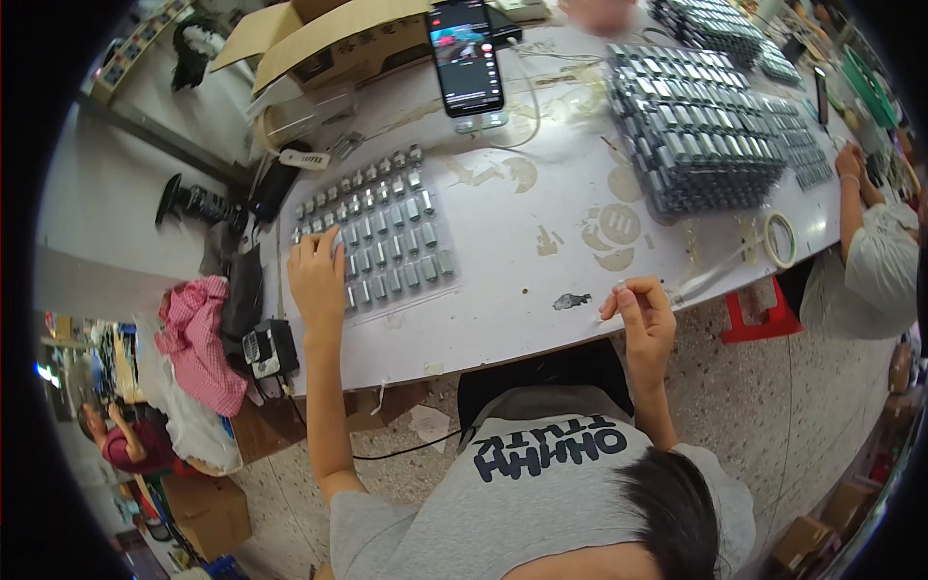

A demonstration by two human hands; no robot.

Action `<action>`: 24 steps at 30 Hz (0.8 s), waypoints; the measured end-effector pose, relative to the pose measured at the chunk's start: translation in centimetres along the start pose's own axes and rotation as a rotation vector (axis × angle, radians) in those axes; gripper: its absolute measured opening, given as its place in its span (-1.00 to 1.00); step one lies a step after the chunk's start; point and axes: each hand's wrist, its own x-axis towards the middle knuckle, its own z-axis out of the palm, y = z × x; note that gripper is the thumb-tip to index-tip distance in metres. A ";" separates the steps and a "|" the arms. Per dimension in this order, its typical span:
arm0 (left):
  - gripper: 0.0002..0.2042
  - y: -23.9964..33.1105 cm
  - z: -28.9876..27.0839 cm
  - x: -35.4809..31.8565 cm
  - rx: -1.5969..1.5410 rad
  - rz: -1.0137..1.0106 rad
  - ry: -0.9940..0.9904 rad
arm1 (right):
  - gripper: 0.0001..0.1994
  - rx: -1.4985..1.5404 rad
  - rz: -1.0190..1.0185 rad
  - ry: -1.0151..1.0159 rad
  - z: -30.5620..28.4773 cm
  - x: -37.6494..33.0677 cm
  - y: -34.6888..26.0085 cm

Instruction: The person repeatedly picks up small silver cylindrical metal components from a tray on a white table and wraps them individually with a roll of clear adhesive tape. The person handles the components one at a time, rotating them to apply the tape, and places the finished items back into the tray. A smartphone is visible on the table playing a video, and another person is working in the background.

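Note:
My left hand [317, 274] rests on the left edge of a clear tray [425, 288] holding rows of small metal cylinders [391, 232], its fingers touching the nearest pieces. My right hand [640, 314] hovers at the front edge of the white table [522, 290], its thumb and fingers pinched on a tiny silver part [620, 286]. A thin clear tube [710, 274] lies on the table just right of that hand.
Tall stacks of filled trays [691, 126] stand at the back right. A phone [466, 56] leans on a stand at the back, beside a cardboard box [329, 39]. A tape roll [779, 239] lies right. Another person [870, 251] sits at the table's right end.

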 end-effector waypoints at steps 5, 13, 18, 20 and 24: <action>-0.80 0.6 1.1 0.8 -0.227 0.048 -0.106 | -0.93 -0.197 -0.067 0.013 -1.5 -0.1 -1.3; -0.75 1.0 -1.2 0.1 0.420 0.405 -0.126 | -0.85 -0.014 -0.050 -0.097 -3.1 -1.2 -2.7; -0.73 4.4 -3.5 1.3 0.347 0.147 -0.311 | -0.84 -0.018 -0.047 -0.122 -3.0 -1.1 -1.7; -0.72 4.2 -3.8 1.0 0.354 0.124 -0.325 | -0.84 0.012 -0.053 -0.153 -2.5 -0.9 -1.5; -0.73 3.5 -3.2 0.9 0.491 0.250 -0.300 | -0.84 0.009 -0.073 -0.172 -1.8 -1.0 -1.7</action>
